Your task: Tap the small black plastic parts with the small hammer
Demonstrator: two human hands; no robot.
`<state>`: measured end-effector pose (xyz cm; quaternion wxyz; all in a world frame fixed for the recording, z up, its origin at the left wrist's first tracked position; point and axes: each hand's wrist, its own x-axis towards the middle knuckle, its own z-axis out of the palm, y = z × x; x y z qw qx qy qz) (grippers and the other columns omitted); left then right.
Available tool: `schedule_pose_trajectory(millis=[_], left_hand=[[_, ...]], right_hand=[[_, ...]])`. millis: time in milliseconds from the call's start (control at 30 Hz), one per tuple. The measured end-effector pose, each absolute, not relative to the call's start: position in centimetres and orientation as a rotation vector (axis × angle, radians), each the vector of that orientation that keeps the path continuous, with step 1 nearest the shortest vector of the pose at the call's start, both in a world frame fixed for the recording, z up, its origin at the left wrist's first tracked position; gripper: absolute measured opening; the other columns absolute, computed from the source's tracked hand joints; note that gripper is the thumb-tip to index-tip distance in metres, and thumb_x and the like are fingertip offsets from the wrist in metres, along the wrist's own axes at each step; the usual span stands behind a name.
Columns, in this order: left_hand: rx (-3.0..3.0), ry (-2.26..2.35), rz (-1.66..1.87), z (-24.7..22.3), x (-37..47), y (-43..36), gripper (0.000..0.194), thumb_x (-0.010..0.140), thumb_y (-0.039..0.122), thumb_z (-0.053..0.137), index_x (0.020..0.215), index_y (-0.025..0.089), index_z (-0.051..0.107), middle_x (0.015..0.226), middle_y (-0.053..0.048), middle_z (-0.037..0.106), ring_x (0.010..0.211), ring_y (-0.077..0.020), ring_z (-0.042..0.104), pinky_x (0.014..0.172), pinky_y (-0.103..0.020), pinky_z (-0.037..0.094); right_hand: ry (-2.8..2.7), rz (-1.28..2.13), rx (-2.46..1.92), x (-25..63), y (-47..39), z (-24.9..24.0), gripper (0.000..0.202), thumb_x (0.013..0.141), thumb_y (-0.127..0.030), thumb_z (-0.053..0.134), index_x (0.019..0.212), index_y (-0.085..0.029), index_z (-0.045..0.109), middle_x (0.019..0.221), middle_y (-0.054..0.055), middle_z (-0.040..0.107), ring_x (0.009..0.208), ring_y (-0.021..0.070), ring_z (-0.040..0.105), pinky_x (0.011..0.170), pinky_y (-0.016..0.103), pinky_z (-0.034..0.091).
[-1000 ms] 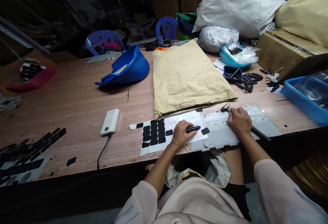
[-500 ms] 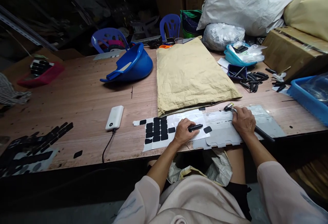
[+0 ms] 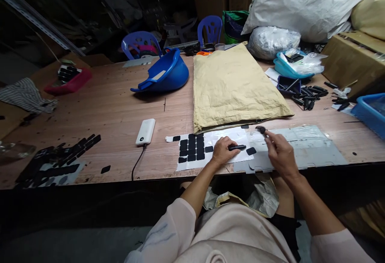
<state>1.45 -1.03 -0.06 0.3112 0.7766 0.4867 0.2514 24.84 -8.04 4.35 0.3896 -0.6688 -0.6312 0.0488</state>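
Your left hand [image 3: 223, 151] pinched a black tube [image 3: 238, 147] over the white paper [image 3: 236, 134], and your right hand [image 3: 280, 153] gripped a hammer [image 3: 260, 129].

Dim overall, brighter tabletop [image 3: 117, 110], blurred hammer head [image 3: 260, 130], stretched edges

A slim, black, rod-shaped piece [image 3: 237, 147] is held nearly level over a patch-covered white paper sheet [image 3: 212, 138], its free tip pointing to three o'clock; at two o'clock from it, a small, dark-headed hammer [image 3: 261, 130] is gripped, blurred, head towards eleven o'clock, handle hidden
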Motion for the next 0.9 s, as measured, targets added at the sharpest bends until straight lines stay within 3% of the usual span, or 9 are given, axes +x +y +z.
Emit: schedule_pose_trajectory(millis=[233,433,600,800,900], left_hand=[[2.071,1.294,0.663,-0.2,1.7,-1.0,0.014,0.081,0.027,0.088,0.093,0.024,0.083,0.089,-0.003,0.071,0.094,-0.0223,0.064,0.086,-0.035,0.050],[2.046,1.285,0.643,-0.1,1.6,-0.9,0.015,0.080,0.028,0.090,0.091,0.023,0.082,0.088,-0.002,0.071,0.094,-0.0219,0.064,0.088,-0.036,0.049],[2.012,1.304,0.651,0.0,1.8,-0.9,0.014,0.078,0.026,0.091,0.084,0.024,0.080,0.087,-0.001,0.071,0.093,-0.0215,0.064,0.088,-0.035,0.050],[2.027,1.281,0.665,-0.1,1.8,-0.8,0.015,0.078,0.025,0.091,0.088,0.022,0.081,0.086,-0.002,0.071,0.093,-0.0214,0.064,0.088,-0.035,0.049],[2.032,1.282,0.669,-0.1,1.8,-0.8,0.014,0.077,0.024,0.091,0.087,0.022,0.081,0.085,-0.002,0.070,0.092,-0.0214,0.064,0.087,-0.035,0.049]], right_hand=[[-1.715,0.295,-1.545,20.4,-10.1,2.5,0.035,0.104,-0.029,0.049,0.131,-0.028,0.071,0.094,0.004,0.073,0.084,0.0189,0.068,0.078,0.031,0.056],[-1.680,0.193,-1.496,19.1,-10.5,3.2,0.038,0.107,-0.027,0.048,0.138,-0.028,0.069,0.101,0.006,0.073,0.092,0.0195,0.070,0.085,0.032,0.057],[-1.800,0.209,-1.589,18.8,-10.9,1.6,0.040,0.106,-0.026,0.046,0.137,-0.029,0.072,0.095,0.005,0.070,0.083,0.0192,0.068,0.074,0.030,0.054],[-1.668,0.117,-1.552,19.6,-10.7,2.8,0.041,0.107,-0.027,0.049,0.142,-0.028,0.070,0.098,0.006,0.072,0.089,0.0191,0.069,0.082,0.030,0.056],[-1.679,0.123,-1.592,19.8,-10.9,2.5,0.039,0.106,-0.028,0.049,0.137,-0.027,0.073,0.095,0.006,0.072,0.086,0.0189,0.069,0.077,0.029,0.055]])
